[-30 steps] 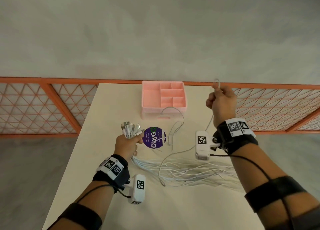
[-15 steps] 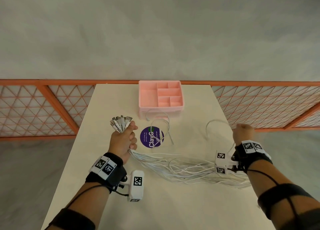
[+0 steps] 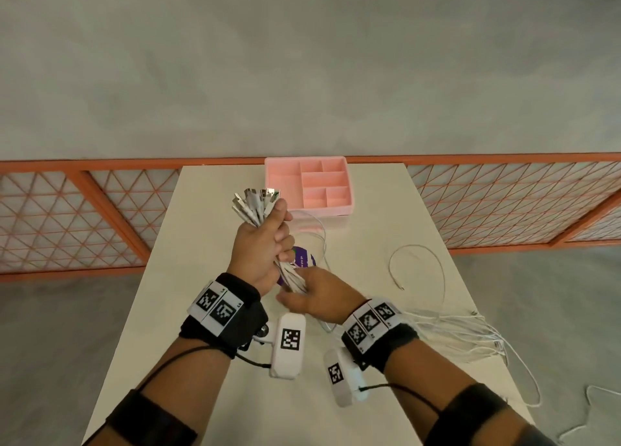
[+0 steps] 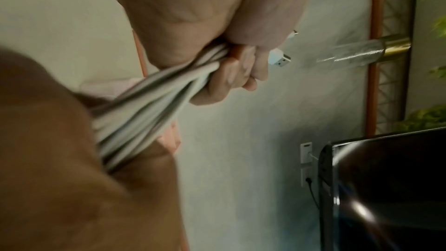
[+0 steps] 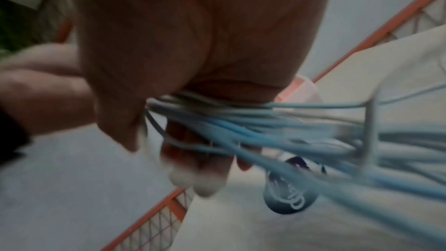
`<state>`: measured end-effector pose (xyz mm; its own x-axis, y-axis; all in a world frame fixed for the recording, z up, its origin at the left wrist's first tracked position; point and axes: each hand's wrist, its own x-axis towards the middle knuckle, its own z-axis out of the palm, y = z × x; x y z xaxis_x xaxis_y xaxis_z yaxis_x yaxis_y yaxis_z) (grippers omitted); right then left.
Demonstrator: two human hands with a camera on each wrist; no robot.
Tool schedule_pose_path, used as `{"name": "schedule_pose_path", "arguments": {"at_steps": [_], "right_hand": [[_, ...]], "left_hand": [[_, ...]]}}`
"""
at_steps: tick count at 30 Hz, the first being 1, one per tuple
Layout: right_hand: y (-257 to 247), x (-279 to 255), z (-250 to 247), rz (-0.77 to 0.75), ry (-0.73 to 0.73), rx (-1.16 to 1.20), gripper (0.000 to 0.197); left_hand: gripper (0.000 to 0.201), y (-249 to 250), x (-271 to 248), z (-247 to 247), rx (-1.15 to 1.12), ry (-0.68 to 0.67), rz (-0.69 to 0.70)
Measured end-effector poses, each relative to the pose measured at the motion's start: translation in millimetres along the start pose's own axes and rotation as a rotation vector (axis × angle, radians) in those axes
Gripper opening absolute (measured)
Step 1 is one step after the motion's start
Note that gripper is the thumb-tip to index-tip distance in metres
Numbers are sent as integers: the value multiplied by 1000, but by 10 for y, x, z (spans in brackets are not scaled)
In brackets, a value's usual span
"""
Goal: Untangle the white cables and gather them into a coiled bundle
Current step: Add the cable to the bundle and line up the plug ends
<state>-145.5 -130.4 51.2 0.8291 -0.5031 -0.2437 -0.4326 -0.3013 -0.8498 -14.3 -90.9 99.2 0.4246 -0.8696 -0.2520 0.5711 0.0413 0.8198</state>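
Observation:
My left hand grips a thick bundle of white cables just below their USB plugs, which fan upward above the table. Right under it my right hand holds the same bundle, the strands passing between thumb and fingers. The left wrist view shows the left hand's fingers curled round the cables. Though blurred, the right wrist view has the cables crossing my right hand. The loose cable tails trail right across the table. One single cable lies apart in a loop.
A pink compartment tray stands at the table's far edge. A round purple lid lies under the hands. Cable ends hang over the table's right edge. An orange mesh railing runs behind the table.
My right hand let the single cable drop onto the table and came left to the bundle under my left hand. The left hand lifted the plug ends higher and toward the tray.

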Motion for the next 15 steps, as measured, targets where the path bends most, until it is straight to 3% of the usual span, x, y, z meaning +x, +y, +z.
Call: {"name": "schedule_pose_path", "arguments": {"at_steps": [8,15], "right_hand": [[637,-147,-461,286,91,-236,20],[1238,-517,-722,481,242,-388,23]], "left_hand": [[30,383,93,-204,-263,15,127],[33,410,154,-141,-299,10,141]]}}
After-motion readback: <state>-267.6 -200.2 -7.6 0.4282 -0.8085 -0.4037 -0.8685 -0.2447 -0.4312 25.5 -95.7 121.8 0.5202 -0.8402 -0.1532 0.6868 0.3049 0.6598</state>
